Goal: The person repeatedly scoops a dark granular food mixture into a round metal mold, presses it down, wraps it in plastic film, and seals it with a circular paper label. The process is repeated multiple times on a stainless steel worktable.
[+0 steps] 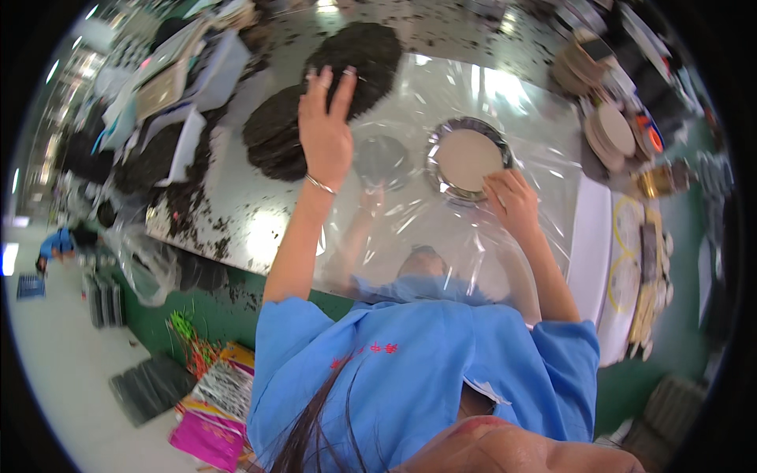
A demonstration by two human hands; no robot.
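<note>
My left hand (327,135) reaches over two dark, flaky round cakes, its fingers spread apart. Its fingertips touch or overlie the far cake (359,59); the nearer dark cake (276,134) lies beside the palm. A shiny metal ring (467,122) with a flat beige disc (467,158) inside rests on a clear plastic sheet (410,229). At the near right rim of that ring, the fingers of my right hand (514,197) are bent and pressed together. What they pinch, disc edge or ring, is hidden.
Dark flakes (193,225) litter the metal table's left side. White bins (217,75) stand at the far left. Stacked beige discs (611,130) and a tape roll (650,135) sit at the right. Packets, including a magenta bag (209,437), lie lower left. Another person (59,244) is far left.
</note>
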